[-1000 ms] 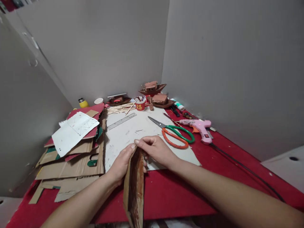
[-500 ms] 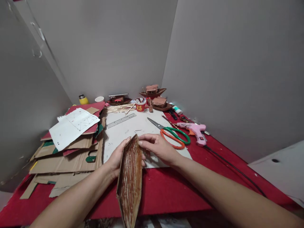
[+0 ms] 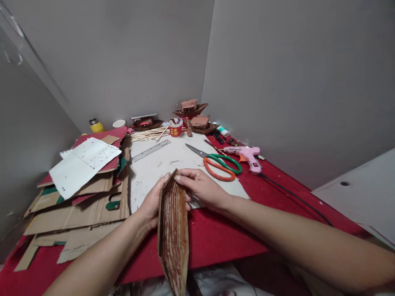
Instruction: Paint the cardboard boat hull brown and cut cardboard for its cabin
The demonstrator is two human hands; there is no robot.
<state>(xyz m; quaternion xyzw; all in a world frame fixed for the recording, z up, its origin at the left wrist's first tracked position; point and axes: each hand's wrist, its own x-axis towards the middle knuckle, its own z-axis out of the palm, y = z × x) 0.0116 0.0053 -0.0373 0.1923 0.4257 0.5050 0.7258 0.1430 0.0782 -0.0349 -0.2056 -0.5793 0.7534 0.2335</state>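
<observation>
A brown-painted cardboard boat hull, long and pointed with ridged strips along its inside, is held up over the near table edge. My left hand wraps its left side from beneath, and some fingertips show past the right side. At the far tip, my right hand pinches the right wall between thumb and fingers. Beyond the hands, green-and-orange scissors lie on a white sheet with a metal ruler.
Cardboard pieces are stacked at left under a drawn-on paper. A pink glue gun with a black cord lies at right. Finished-looking model boats, a red paper cup and thin wooden sticks stand or lie at the back.
My view has shifted slightly, moving the table things left and up. The hull is turned a little more upright, and my right thumb sits closer to its tip. Both hands keep hold.
</observation>
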